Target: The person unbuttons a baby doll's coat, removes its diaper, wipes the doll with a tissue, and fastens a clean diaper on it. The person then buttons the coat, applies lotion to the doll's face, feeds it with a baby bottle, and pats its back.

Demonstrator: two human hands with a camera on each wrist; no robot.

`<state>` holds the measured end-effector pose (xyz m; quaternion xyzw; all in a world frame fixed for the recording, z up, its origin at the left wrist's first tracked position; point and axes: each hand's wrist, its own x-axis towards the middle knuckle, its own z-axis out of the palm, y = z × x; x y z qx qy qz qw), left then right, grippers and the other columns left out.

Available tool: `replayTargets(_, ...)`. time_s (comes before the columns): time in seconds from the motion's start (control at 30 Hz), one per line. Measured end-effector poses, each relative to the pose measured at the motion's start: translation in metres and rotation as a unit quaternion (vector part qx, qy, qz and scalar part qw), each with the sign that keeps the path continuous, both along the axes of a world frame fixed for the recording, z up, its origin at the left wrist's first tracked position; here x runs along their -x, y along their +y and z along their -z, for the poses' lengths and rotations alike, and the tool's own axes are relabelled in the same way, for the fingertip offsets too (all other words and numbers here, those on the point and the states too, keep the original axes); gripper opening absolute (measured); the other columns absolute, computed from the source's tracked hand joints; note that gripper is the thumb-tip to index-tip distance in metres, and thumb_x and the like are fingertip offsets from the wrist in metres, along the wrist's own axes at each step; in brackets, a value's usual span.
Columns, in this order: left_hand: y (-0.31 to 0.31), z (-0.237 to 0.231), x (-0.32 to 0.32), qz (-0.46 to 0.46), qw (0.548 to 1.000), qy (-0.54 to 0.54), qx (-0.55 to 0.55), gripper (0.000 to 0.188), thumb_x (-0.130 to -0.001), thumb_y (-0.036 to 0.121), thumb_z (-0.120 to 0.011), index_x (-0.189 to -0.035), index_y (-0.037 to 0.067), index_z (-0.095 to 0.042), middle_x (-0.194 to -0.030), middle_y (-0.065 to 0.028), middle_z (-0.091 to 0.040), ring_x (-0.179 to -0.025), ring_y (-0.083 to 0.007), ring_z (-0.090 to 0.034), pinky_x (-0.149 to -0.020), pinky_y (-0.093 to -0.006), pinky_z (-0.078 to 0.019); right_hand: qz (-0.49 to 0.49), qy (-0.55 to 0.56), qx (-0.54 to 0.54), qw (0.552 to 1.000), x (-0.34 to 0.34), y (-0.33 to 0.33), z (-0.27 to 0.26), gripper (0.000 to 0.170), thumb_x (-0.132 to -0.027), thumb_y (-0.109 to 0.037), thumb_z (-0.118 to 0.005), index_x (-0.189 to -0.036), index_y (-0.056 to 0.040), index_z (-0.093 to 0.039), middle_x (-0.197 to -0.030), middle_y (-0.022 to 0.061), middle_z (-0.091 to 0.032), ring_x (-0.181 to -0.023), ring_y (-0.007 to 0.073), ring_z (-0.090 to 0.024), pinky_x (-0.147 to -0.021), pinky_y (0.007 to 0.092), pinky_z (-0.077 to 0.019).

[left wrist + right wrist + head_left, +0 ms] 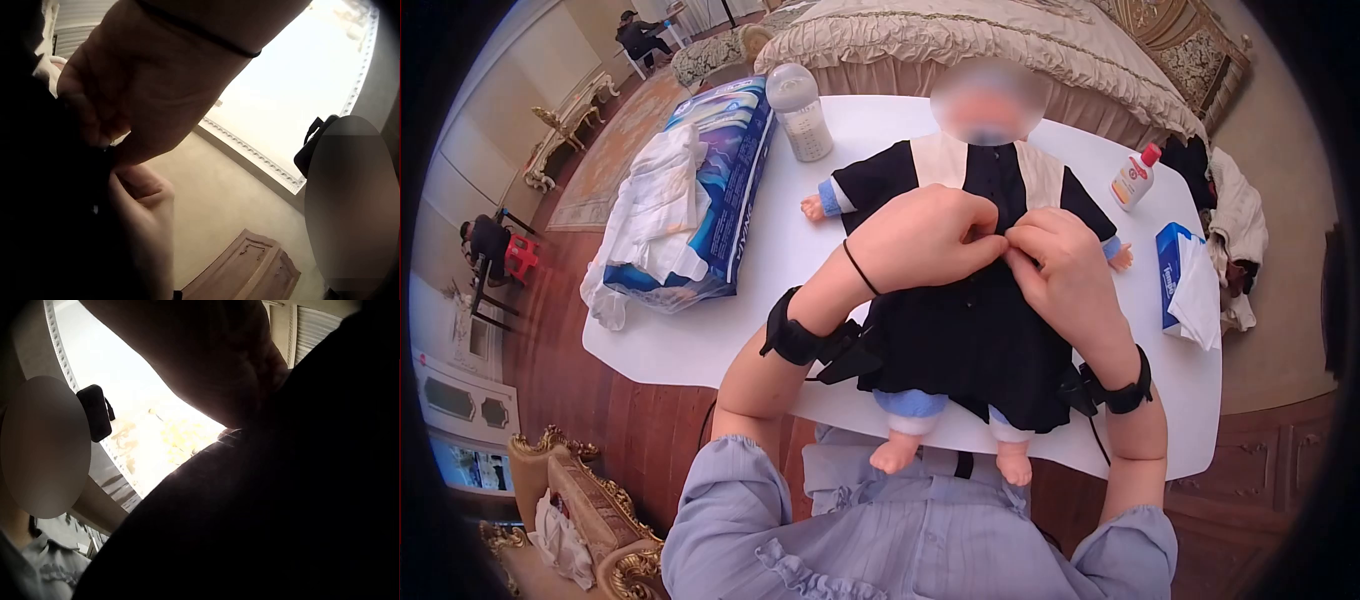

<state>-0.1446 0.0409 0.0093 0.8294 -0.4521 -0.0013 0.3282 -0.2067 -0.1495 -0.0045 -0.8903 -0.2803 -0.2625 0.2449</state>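
A baby doll lies on its back on the white table (840, 130), its head toward the far side and its bare feet (895, 453) over the near edge. It wears a black button-front dress (970, 345) with cream panels, over blue clothing. My left hand (930, 235) pinches the black cloth at the front opening on the chest. Right beside it, my right hand (1065, 275) pinches the same opening, fingertips meeting the left ones. In the left wrist view, both the left hand (156, 87) and right hand (147, 200) close on the dark cloth. The button there is hidden by the fingers.
On the left lie a diaper pack (735, 215) and white diapers (662, 205), with a baby bottle (802, 125) behind. To the right are a red-capped bottle (1135, 178) and a tissue pack (1185, 285). A bed (970, 45) stands beyond the table.
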Motion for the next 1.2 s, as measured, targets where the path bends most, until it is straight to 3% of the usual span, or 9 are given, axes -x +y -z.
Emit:
replayTargets(0.07,-0.001,0.000,0.002,0.005,1.000,-0.019,0.008,0.027,-0.089,0.023,-0.061,-0.076,0.000,-0.061,-0.058,-0.0086,-0.056,-0.046,-0.0155,-0.053,-0.048,-0.0276,-0.0438,-0.009,-0.007,0.005,1.000,-0.001,-0.002,0.000,0.006,-0.076,-0.002,-0.065,-0.076,0.0017,-0.060,-0.079,0.0134,-0.058,-0.080,0.0315,-0.058,-0.073,0.0406,-0.0469)
replayTargets(0.27,0.001,-0.013,0.002,0.016,0.988,0.151,-0.017,0.023,-0.090,0.019,-0.059,-0.081,-0.001,-0.065,-0.059,-0.0059,-0.061,-0.052,-0.0107,-0.060,-0.049,-0.0256,-0.0458,-0.027,0.011,0.016,0.999,-0.001,-0.001,-0.001,0.007,-0.077,-0.003,-0.065,-0.077,0.0024,-0.061,-0.079,0.0131,-0.060,-0.080,0.0315,-0.060,-0.072,0.0390,-0.0476)
replayTargets(0.37,0.005,-0.009,-0.013,0.025,0.945,0.326,0.031,0.024,-0.091,0.019,-0.058,-0.082,-0.001,-0.066,-0.061,-0.0040,-0.063,-0.054,-0.0096,-0.062,-0.050,-0.0215,-0.0477,-0.038,0.029,-0.069,0.996,-0.002,-0.002,-0.003,0.008,-0.078,-0.004,-0.066,-0.080,0.0032,-0.063,-0.080,0.0136,-0.062,-0.079,0.0321,-0.061,-0.071,0.0385,-0.0486)
replayTargets(0.5,0.004,-0.004,-0.017,0.021,0.941,0.337,0.026,0.023,-0.090,0.018,-0.058,-0.080,-0.001,-0.066,-0.060,-0.0040,-0.062,-0.053,-0.0091,-0.061,-0.049,-0.0218,-0.0472,-0.047,0.067,-0.087,0.993,-0.005,-0.004,0.003,0.008,-0.078,-0.004,-0.067,-0.081,0.0034,-0.064,-0.080,0.0142,-0.062,-0.078,0.0326,-0.062,-0.070,0.0384,-0.0492)
replayTargets(0.67,0.002,-0.013,-0.007,-0.027,0.979,0.198,-0.032,0.025,-0.082,0.017,-0.056,-0.068,-0.002,-0.065,-0.055,-0.0074,-0.062,-0.050,-0.0126,-0.062,-0.050,-0.0264,-0.0492,-0.048,0.048,-0.069,0.995,-0.006,-0.001,0.003,0.008,-0.078,-0.004,-0.067,-0.082,0.0029,-0.064,-0.080,0.0143,-0.062,-0.077,0.0331,-0.062,-0.070,0.0392,-0.0495)
replayTargets(0.9,0.004,-0.008,-0.015,-0.022,0.949,0.315,0.009,0.027,-0.083,0.018,-0.055,-0.066,-0.002,-0.064,-0.056,-0.0083,-0.064,-0.047,-0.0124,-0.061,-0.048,-0.0267,-0.0493,-0.055,-0.010,-0.069,0.996,-0.007,-0.001,0.005,0.008,-0.078,-0.002,-0.068,-0.085,0.0019,-0.067,-0.083,0.0140,-0.065,-0.078,0.0322,-0.063,-0.070,0.0380,-0.0506)
replayTargets(1.0,0.005,-0.003,-0.021,-0.067,0.966,0.246,-0.039,0.026,-0.084,0.017,-0.054,-0.067,-0.002,-0.064,-0.055,-0.0085,-0.064,-0.046,-0.0123,-0.061,-0.047,-0.0266,-0.0492,-0.057,0.002,-0.087,0.995,-0.004,-0.003,-0.002,0.010,-0.079,-0.003,-0.069,-0.086,0.0025,-0.067,-0.083,0.0138,-0.066,-0.074,0.0293,-0.064,-0.068,0.0351,-0.0509)
replayTargets(1.1,0.007,0.003,-0.028,-0.056,0.962,0.263,-0.042,0.029,-0.086,0.021,-0.059,-0.068,-0.001,-0.065,-0.055,-0.0078,-0.064,-0.045,-0.0124,-0.060,-0.047,-0.0258,-0.0483,0.003,0.138,-0.147,0.979,0.002,-0.009,-0.017,0.014,-0.082,-0.006,-0.071,-0.091,0.0034,-0.067,-0.082,0.0123,-0.065,-0.071,0.0223,-0.064,-0.065,0.0303,-0.0494)
replayTargets(1.2,0.007,-0.011,-0.014,-0.091,0.967,0.237,-0.020,0.038,-0.086,0.032,-0.065,-0.066,-0.001,-0.065,-0.053,-0.0082,-0.061,-0.045,-0.0143,-0.060,-0.047,-0.0271,-0.0473,0.034,0.124,-0.127,0.984,0.000,-0.011,-0.018,0.015,-0.081,-0.006,-0.071,-0.092,0.0021,-0.067,-0.084,0.0117,-0.064,-0.073,0.0239,-0.063,-0.065,0.0316,-0.0495)
